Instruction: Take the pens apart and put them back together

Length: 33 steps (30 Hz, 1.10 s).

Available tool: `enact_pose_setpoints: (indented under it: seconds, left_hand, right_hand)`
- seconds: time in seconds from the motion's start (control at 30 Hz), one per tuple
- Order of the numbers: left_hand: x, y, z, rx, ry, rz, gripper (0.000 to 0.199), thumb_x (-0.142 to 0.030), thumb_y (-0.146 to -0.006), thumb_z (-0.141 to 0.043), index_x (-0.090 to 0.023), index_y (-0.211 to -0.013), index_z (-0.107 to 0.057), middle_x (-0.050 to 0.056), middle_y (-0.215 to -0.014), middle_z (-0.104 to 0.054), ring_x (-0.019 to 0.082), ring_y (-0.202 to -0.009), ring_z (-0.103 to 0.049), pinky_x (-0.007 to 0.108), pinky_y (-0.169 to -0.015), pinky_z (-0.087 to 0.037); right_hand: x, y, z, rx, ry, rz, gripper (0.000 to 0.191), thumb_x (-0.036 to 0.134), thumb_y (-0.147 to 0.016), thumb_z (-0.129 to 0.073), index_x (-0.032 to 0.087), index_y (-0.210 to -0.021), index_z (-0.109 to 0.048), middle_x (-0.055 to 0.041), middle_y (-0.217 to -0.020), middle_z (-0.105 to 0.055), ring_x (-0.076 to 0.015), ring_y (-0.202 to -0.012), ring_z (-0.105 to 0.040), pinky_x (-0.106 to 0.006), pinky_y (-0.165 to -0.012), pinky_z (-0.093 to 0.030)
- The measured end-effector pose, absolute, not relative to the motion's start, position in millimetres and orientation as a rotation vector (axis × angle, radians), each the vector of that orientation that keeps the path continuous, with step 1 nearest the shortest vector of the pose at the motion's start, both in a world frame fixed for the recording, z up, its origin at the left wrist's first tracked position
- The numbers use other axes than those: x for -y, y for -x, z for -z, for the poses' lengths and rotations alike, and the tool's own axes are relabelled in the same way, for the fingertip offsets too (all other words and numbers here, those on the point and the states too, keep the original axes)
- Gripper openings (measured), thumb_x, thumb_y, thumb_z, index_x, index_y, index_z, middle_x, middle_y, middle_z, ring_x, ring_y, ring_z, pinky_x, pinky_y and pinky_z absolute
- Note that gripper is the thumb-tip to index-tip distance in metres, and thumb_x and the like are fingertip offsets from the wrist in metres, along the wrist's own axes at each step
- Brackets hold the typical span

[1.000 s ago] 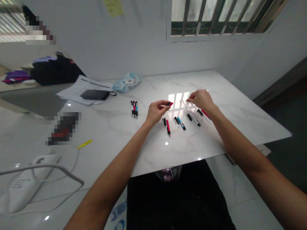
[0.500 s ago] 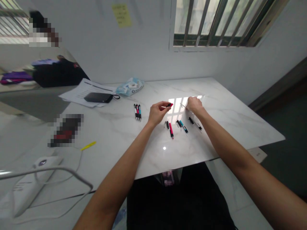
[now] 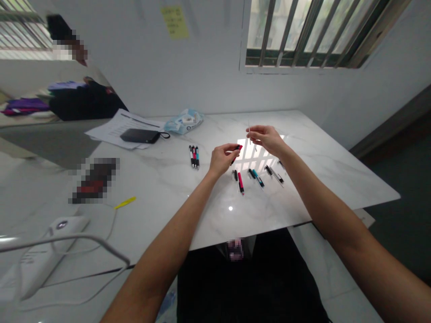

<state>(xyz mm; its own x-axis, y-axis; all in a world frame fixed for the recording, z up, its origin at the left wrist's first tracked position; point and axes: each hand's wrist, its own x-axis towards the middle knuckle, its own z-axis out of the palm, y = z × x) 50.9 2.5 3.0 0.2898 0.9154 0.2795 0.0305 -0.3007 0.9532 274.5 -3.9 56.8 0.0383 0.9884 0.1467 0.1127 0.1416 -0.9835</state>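
Left hand: the left hand [image 3: 220, 160] is above the middle of the table [image 3: 208, 220], with thumb and fingers closed on a red-black pen part [image 3: 240, 147]; its red end points toward the right hand.
Right hand: the right hand [image 3: 266, 139] is a little nearer to the back edge, its fingertips pinching a thin refill [image 3: 248, 129], which stands almost upright.
Gap: the refill and the red-black pen part are near each other, but apart.
Pen parts: between the hands and the front edge lie, from left to right, red parts [image 3: 240, 181], blue parts [image 3: 257, 177] and white parts [image 3: 278, 176]. Each group has a black piece beside it. One more dark piece [image 3: 281, 163] is partly hidden by the right forearm.
Three pens: the pens [image 3: 194, 158] lie side by side, to the left of the left hand.
Back edge: near its left end are papers [image 3: 107, 128] with a black device [image 3: 138, 135] on them, and just beside, a blue pack [image 3: 184, 121].
Left side: a yellow piece [image 3: 125, 203] lies near a white power strip [image 3: 50, 255].
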Motion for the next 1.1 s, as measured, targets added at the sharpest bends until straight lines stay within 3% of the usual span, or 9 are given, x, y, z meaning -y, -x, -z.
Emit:
enact_pose_setpoints:
  seconds: [0.33, 0.47, 0.57, 0.73, 0.9, 1.1]
  left_hand:
    - [-5, -52, 2, -0.821, -1.585, -1.165, 0.033, -0.035, -0.081, -0.087, -0.016, -0.107, -0.085, 0.010, -0.103, -0.085, 0.021, -0.083, -0.080, 0.036, -0.083, -0.066]
    - [-6, -52, 2, -0.820, -1.565, -1.180, 0.031, -0.034, -0.080, -0.087, -0.016, -0.105, -0.084, 0.010, -0.103, -0.085, 0.020, -0.085, -0.079, 0.033, -0.081, -0.064]
    - [-9, -51, 2, -0.814, -1.537, -1.188, 0.029, -0.029, -0.081, -0.085, -0.015, -0.105, -0.082, 0.011, -0.105, -0.085, 0.019, -0.087, -0.079, 0.031, -0.079, -0.063]
    - [-13, -50, 2, -0.816, -1.508, -1.201, 0.025, -0.023, -0.086, -0.079, -0.015, -0.110, -0.080, 0.009, -0.105, -0.083, 0.018, -0.089, -0.077, 0.030, -0.081, -0.062]
    - [-16, -50, 3, -0.852, -1.486, -1.219, 0.028, -0.014, -0.093, -0.068, -0.019, -0.119, -0.078, 0.007, -0.105, -0.079, 0.014, -0.088, -0.074, 0.028, -0.083, -0.060]
    - [-19, -49, 5, -0.978, -1.503, -1.175, 0.030, -0.006, -0.095, -0.053, -0.022, -0.113, -0.071, 0.002, -0.089, -0.068, 0.010, -0.067, -0.057, 0.021, -0.062, -0.046]
  right_hand:
    - [14, -256, -46, 1.303, 1.114, -1.129, 0.047, 0.052, -0.067, -0.101, 0.022, -0.091, -0.075, -0.0054, -0.095, -0.082, -0.0181, -0.088, -0.074, -0.033, -0.085, -0.061]
    - [13, -265, -39, 1.544, 1.171, -0.978, 0.047, 0.056, -0.082, -0.092, 0.021, -0.111, -0.083, -0.0085, -0.110, -0.083, -0.0208, -0.095, -0.076, -0.035, -0.089, -0.060]
    - [5, -282, -28, 1.626, 1.417, -0.643, 0.044, 0.047, -0.090, -0.087, 0.020, -0.124, -0.082, -0.0122, -0.113, -0.084, -0.0252, -0.096, -0.078, -0.041, -0.090, -0.061]
    - [-9, -306, 1, 1.827, 1.916, -0.240, 0.027, 0.036, -0.092, -0.085, 0.016, -0.111, -0.087, -0.0168, -0.109, -0.085, -0.0325, -0.100, -0.079, -0.046, -0.096, -0.061]
    - [-12, -311, 18, 1.885, 1.974, -0.134, 0.019, 0.024, -0.095, -0.078, 0.015, -0.108, -0.088, -0.0167, -0.108, -0.086, -0.0339, -0.105, -0.079, -0.045, -0.098, -0.059]
    - [-11, -314, 21, 1.880, 1.932, -0.130, 0.020, 0.015, -0.092, -0.070, 0.017, -0.099, -0.088, -0.0150, -0.103, -0.086, -0.0335, -0.101, -0.079, -0.046, -0.097, -0.060]
